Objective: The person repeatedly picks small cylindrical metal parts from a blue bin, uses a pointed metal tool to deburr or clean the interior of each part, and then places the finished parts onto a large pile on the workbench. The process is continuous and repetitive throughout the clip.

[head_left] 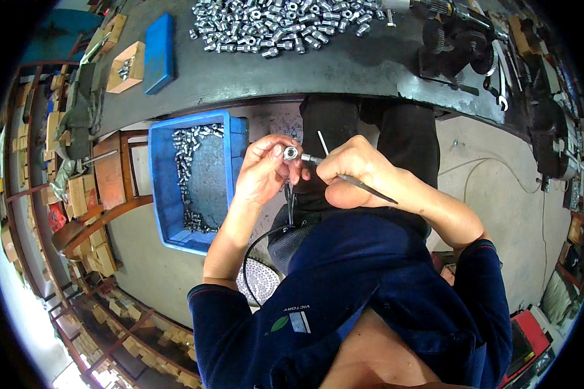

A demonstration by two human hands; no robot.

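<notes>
While the left hand [259, 170] holds a small metal fitting [291, 153] above the lap, out past the near edge of the worktop [240, 81], the right hand [360, 170] points a slim tool [313, 159] at it from the side. The left fingers pinch the fitting between thumb and fingertips, its round opening turned up to the eye. The right fingers are curled and pressed together around the tool, whose dark tail juts out behind the fist; a pale rod [322, 139] stands out beyond that fist, and I cannot tell whether it belongs to the tool. The tool's tip lies right beside the fitting, though whether they touch is too small to tell.

To do this well, I would pinch the fitting low, keep fingertips clear of the tip, and steady both wrists close to the body. Light, even pressure in line with the tool should serve better than force, and turning the fitting in the left fingers looks easier than bending the right wrist.

A blue bin [162, 194] with more fittings along its walls sits just off the worktop's near edge, at the left; a heaped pile of fittings [272, 26] lies further in from that edge.
</notes>
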